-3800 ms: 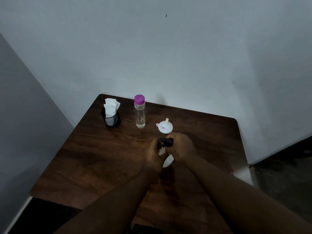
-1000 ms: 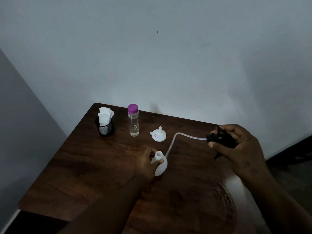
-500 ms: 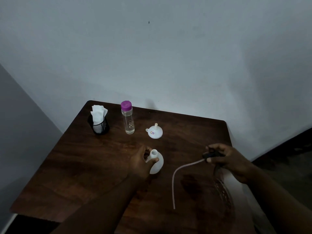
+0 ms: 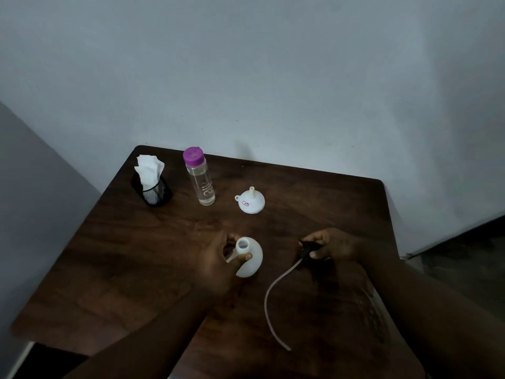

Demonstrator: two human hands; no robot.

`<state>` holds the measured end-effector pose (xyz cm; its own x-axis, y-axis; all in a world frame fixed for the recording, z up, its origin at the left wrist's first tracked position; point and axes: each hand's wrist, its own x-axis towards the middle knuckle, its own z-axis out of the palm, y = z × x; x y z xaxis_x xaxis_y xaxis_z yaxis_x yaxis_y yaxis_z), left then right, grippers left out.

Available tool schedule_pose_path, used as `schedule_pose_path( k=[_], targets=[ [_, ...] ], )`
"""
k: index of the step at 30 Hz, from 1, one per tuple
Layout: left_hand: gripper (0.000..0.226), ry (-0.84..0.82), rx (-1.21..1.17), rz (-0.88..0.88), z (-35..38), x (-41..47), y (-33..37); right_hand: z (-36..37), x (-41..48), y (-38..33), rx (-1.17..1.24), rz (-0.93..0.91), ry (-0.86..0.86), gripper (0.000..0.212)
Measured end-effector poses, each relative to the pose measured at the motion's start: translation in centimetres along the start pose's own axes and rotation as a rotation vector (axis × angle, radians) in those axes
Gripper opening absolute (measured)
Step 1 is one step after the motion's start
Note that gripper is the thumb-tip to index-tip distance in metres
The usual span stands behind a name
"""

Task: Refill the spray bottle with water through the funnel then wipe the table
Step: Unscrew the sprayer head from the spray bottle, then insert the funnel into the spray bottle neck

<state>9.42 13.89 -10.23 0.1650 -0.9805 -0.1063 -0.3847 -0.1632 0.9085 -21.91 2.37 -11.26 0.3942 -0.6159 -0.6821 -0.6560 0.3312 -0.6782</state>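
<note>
A white round spray bottle (image 4: 251,259) stands mid-table with its neck uncapped, and my left hand (image 4: 218,262) grips it at the neck. My right hand (image 4: 332,244) holds the black spray head (image 4: 307,248) low over the table to the bottle's right. Its pale dip tube (image 4: 270,299) curves down and lies toward the near edge. A white funnel (image 4: 250,202) rests upside down behind the bottle. A clear water bottle (image 4: 200,181) with a purple cap stands to the funnel's left.
A black mesh cup holding white tissues (image 4: 151,181) stands at the far left corner of the dark wooden table (image 4: 123,269). A grey wall runs behind the table, and dark floor shows at the right.
My right hand unscrewed the spray head, drew the tube out to the right, then lowered it to the table. My left hand stayed on the bottle.
</note>
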Motion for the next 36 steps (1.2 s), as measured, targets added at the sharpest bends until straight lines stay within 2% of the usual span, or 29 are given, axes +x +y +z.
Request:
schedule_pose_path(
  k=[3,7,17,19,21,24,27,30,36],
  targets=[
    [0.036,0.007,0.017,-0.01,0.0,0.0,0.0,-0.2,1.4,-0.3,-0.141,-0.031,0.009,0.04],
    [0.038,0.006,0.049,-0.018,0.0,0.1,-0.1,-0.3,2.5,-1.4,-0.263,-0.104,0.089,0.05],
    [0.039,0.023,0.076,-0.029,0.0,0.0,0.1,-0.2,3.0,-3.2,-0.539,-0.233,0.244,0.048],
    [0.039,0.027,0.092,-0.017,0.0,0.0,0.1,0.2,3.7,-3.9,-0.497,-0.262,0.323,0.038],
    [0.039,0.03,0.091,-0.005,0.0,-0.1,0.0,1.1,4.9,-5.3,-0.405,-0.281,0.483,0.024],
    [0.041,0.033,0.093,0.008,-0.1,-0.1,-0.2,2.8,7.5,-8.6,-0.337,-0.336,0.709,0.023],
    [0.039,0.025,0.09,0.013,-0.2,0.0,0.0,4.0,9.8,-12.3,-0.223,-0.328,0.743,0.031],
    [0.038,0.014,0.103,0.022,-0.2,0.1,0.1,4.6,11.8,-14.4,-0.249,-0.322,0.742,0.037],
    [0.036,0.006,0.045,0.034,-0.1,0.2,0.1,5.0,12.3,-14.8,-0.362,-0.298,0.802,0.014]
  ],
)
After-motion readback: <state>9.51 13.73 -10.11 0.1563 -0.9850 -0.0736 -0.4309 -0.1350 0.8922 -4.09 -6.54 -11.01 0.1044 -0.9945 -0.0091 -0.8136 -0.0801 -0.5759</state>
